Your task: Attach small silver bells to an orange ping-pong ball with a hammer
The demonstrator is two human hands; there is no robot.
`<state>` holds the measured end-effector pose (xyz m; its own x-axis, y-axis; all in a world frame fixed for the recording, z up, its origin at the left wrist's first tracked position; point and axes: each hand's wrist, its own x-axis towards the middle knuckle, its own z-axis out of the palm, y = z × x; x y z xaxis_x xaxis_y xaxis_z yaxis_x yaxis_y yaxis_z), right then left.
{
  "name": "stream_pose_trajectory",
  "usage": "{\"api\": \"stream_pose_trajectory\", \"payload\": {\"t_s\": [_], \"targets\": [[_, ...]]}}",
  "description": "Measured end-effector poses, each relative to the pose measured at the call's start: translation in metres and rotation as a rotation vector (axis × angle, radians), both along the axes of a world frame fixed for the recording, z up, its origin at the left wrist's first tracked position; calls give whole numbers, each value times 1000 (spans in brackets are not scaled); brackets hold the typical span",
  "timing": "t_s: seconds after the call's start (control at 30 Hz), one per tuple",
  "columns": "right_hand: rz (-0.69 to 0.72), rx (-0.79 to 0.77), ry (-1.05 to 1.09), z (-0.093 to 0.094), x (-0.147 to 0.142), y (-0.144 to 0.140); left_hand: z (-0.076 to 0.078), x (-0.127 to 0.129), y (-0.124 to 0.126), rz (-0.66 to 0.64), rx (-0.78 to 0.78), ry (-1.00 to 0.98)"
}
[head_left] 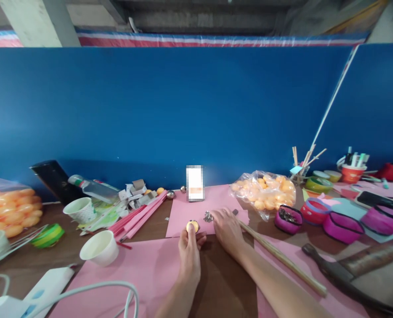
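Note:
My left hand [192, 245] pinches a small round pale-yellow disc with a dark rim [192, 226], the thumb on its face. My right hand [227, 227] lies palm down on the pink paper, its fingers stretched out and fingertips beside a small heap of shiny metal pieces [208, 216]. Whether those fingertips touch any of the pieces, I cannot tell. Just right of this hand, a hammer's wooden handle [282, 256] runs toward the lower right; part of its dark head [235, 212] shows behind the hand.
A clear bag of orange balls [265, 190] and purple pouches [342, 227] stand to the right, near a larger curved hammer head [329, 269]. On the left are white cups [99, 249], pink strips [143, 216], a bottle [93, 187] and a white power strip [47, 287] with cables.

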<state>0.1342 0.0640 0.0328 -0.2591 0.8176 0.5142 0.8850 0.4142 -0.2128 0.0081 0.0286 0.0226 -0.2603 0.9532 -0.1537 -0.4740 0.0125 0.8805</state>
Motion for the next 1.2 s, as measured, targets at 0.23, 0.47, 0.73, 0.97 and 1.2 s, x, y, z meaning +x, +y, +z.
{"api": "stream_pose_trajectory", "payload": {"t_s": [0.23,0.47,0.73,0.97,1.2], "targets": [[114,-50,-88,0,-9,2,-1,1,1,-12,7,4],[142,-189,-111,2,-11,6,-3,1,0,-32,22,12],[143,-203,-109,7,-12,6,-4,2,0,-40,37,40],[166,-209,-157,3,-9,5,2,2,-1,-21,24,47],[219,-190,-118,-4,-2,6,1,2,-1,-2,10,23]]}}
